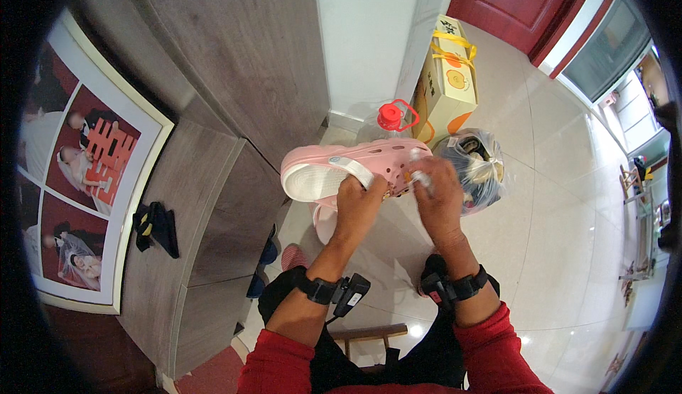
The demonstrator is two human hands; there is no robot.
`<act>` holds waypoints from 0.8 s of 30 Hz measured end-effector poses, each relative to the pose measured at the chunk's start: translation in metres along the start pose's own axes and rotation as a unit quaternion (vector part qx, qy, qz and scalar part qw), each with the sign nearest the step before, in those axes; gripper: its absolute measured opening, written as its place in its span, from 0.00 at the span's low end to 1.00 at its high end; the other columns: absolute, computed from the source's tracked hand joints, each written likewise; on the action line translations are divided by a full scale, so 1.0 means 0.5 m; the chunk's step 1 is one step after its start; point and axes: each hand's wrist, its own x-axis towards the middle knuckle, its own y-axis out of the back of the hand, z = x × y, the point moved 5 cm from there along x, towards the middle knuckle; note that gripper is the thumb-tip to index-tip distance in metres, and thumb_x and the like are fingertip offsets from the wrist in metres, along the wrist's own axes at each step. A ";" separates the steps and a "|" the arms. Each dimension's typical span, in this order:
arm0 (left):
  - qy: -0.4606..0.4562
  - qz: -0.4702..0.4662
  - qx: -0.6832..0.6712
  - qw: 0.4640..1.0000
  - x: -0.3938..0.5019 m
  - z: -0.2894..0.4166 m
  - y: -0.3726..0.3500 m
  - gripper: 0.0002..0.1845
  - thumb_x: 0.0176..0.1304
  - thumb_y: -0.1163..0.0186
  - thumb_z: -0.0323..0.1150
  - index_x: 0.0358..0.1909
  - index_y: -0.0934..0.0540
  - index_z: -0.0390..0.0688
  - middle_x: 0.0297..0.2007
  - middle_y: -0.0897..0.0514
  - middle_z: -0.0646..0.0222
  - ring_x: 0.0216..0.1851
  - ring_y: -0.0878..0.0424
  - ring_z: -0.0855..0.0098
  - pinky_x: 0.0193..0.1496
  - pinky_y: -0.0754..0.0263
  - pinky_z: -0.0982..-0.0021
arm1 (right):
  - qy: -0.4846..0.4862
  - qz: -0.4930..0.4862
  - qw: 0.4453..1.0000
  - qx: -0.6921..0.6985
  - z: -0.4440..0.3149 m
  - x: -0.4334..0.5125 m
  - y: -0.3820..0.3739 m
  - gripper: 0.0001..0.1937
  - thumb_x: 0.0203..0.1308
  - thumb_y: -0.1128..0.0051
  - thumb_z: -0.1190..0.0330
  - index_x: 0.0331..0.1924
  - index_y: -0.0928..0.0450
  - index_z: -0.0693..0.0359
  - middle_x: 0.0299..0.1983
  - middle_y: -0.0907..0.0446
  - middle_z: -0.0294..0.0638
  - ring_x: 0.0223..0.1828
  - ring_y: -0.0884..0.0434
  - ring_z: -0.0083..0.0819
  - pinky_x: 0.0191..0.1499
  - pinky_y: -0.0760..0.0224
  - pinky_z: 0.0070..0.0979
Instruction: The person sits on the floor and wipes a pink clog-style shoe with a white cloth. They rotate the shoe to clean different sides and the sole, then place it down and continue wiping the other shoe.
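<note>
A pink foam clog (349, 152) with a white footbed is held up off the floor, its toe towards the right. My left hand (358, 205) grips it at the opening, beside the white heel strap (351, 167). In my right hand (441, 194) is a crumpled white tissue or wipe (421, 178), touching or close against the clog's perforated toe. Blur hides the exact contact. Small coloured charms (394, 189) sit on the toe, partly covered by my hands. Another pink clog (323, 223) is partly visible underneath, behind my left hand and forearm.
A clear bottle with a red cap (390, 117) stands beyond the clog. Beside it are a fruit-printed carton (447, 88) and a knotted plastic bag (482, 175). A wooden cabinet (213, 245) flanks the left, bearing black cloth (160, 229) and framed photographs (114, 282).
</note>
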 end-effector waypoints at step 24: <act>-0.055 -0.019 0.131 0.990 -0.008 0.013 -0.010 0.12 0.57 0.44 0.33 0.31 0.21 0.31 0.28 0.18 0.48 0.30 0.19 0.50 0.38 0.26 0.56 | -0.018 -0.015 0.997 -0.068 0.048 0.012 0.020 0.19 0.45 0.44 0.85 0.44 0.20 0.58 0.44 0.19 0.45 0.49 0.23 0.45 0.53 0.28 0.37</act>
